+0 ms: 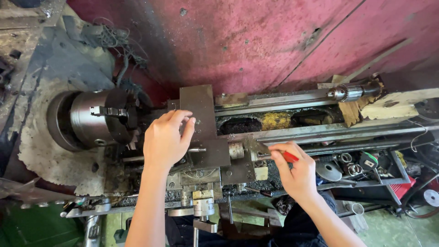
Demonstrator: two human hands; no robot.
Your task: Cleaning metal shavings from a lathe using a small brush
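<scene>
Partly hidden in the right hand, a red-handled tool was clenched beside the lathe's carriage. Whether the left hand gripped the flat grey steel plate under its fingertips was unclear; the ribbed round chuck gleamed nearby.

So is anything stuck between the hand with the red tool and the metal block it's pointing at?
Nothing visible. The right hand holds the red-handled tool with its tip already at the slide block of the lathe. The left hand rests on the block's far side, clear of the tool.
</scene>
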